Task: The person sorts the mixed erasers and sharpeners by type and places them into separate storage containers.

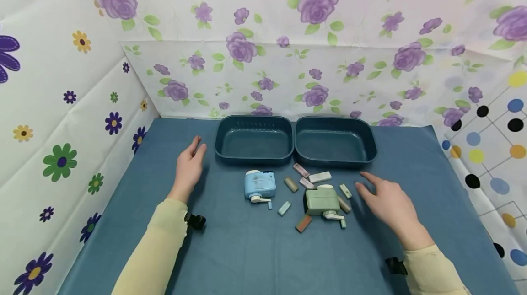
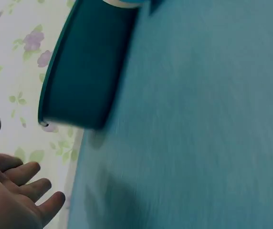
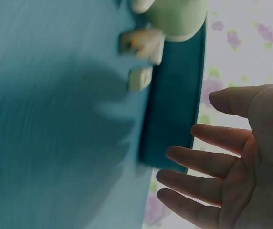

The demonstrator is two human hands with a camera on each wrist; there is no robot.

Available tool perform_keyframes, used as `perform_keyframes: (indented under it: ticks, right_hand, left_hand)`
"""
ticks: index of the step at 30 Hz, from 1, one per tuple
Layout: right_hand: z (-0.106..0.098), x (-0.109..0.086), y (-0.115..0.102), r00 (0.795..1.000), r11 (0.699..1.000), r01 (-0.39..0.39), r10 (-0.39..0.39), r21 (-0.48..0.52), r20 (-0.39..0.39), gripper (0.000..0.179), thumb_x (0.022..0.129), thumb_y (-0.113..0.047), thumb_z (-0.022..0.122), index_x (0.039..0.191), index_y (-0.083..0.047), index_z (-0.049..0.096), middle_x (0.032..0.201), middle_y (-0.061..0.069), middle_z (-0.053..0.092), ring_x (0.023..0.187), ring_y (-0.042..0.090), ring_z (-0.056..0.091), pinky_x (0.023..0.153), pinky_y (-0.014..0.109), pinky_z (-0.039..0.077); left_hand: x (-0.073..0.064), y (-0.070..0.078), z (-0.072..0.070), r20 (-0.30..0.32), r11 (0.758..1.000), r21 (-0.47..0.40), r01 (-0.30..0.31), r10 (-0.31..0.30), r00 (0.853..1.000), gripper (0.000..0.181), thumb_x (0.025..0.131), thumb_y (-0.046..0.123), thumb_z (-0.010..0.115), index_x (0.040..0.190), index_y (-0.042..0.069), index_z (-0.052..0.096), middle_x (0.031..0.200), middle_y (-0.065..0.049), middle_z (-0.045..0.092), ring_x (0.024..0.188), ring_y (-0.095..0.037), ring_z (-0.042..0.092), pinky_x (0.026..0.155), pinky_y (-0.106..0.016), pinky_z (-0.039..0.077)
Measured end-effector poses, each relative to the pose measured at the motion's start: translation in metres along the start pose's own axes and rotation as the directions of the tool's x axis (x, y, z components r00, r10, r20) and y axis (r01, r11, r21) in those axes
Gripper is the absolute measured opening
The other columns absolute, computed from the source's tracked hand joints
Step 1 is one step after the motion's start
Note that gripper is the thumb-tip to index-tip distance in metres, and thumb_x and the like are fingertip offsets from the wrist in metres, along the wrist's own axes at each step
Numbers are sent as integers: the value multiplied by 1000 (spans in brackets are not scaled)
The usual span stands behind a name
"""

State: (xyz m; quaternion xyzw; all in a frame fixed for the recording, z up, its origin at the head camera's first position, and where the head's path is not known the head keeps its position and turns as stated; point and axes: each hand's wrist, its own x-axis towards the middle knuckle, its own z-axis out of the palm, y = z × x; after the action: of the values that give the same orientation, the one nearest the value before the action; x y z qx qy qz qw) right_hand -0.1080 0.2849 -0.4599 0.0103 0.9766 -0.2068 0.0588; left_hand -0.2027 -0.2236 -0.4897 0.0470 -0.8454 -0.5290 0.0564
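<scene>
The left hand point(image 1: 189, 169) is held above the blue cloth point(image 1: 247, 254), just beside the left dark-teal, rounded rectangular tray point(image 1: 254, 160); its fingers are loosely extended and slightly spread. The right hand point(image 1: 389, 201) is held with its fingers straight and spread apart, near the small pale-green block point(image 1: 345, 191) and the right dark-teal, rounded rectangular tray point(image 1: 335, 163). Between the hands, in front of the trays, a light-blue, box-shaped device with a crank point(image 1: 260, 184) and a sage-green, box-shaped device with a crank point(image 1: 323, 202) are placed. Around the green one, small oblong blocks are scattered, among them a white block point(image 1: 319, 177) and an orange-brown block point(image 1: 303, 223). A small light-blue block point(image 1: 284, 208) is seen between the devices.
</scene>
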Motion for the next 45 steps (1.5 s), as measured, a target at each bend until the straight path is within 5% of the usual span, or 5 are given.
perform_keyframes:
  ticks: [5, 9, 21, 39, 45]
  right_hand:
    - [7, -1, -19, 998, 998, 59, -58, 15, -21, 58, 110, -41, 60, 156, -5, 56, 134, 27, 68, 70, 23, 67, 56, 41, 48]
    - [13, -2, -31, 998, 997, 69, -69, 33, 0, 59, 110, -41, 61, 157, -5, 55, 113, 24, 74, 62, 23, 63, 51, 40, 45]
    - [25, -8, -54, 995, 994, 103, -102, -40, 16, 76, 105, -55, 64, 158, -2, 51, 146, 30, 61, 122, 48, 65, 86, 65, 58]
    - [50, -15, -77, 997, 988, 41, -51, -150, -66, 114, 88, -87, 60, 154, 5, 52, 138, 39, 57, 88, 42, 68, 67, 55, 57]
    - [56, -16, -85, 995, 985, 41, -55, -171, -78, 118, 84, -84, 69, 155, 8, 49, 138, 38, 58, 105, 48, 67, 79, 59, 58]
  left_hand:
    - [11, 1, 18, -13, 985, -157, 73, -76, 997, 67, 116, 45, 43, 172, 14, 23, 177, -1, 23, 163, -22, 19, 130, -45, 24]
    - [17, 1, 29, -14, 979, -190, 79, -83, 996, 66, 117, 44, 42, 172, 15, 22, 178, -1, 19, 163, -22, 19, 130, -44, 24]
    - [30, 2, 50, 20, 995, -92, 29, -27, 999, 64, 118, 42, 38, 172, 11, 21, 177, -7, 20, 163, -27, 20, 130, -46, 23]
    - [40, -1, 50, 76, 997, 63, -50, 45, 996, 59, 120, 31, 32, 172, 7, 18, 177, -16, 17, 163, -31, 17, 131, -47, 19]
    - [42, -5, 49, 98, 992, 108, -71, 61, 993, 59, 120, 31, 31, 173, 11, 16, 178, -16, 16, 164, -31, 13, 131, -50, 17]
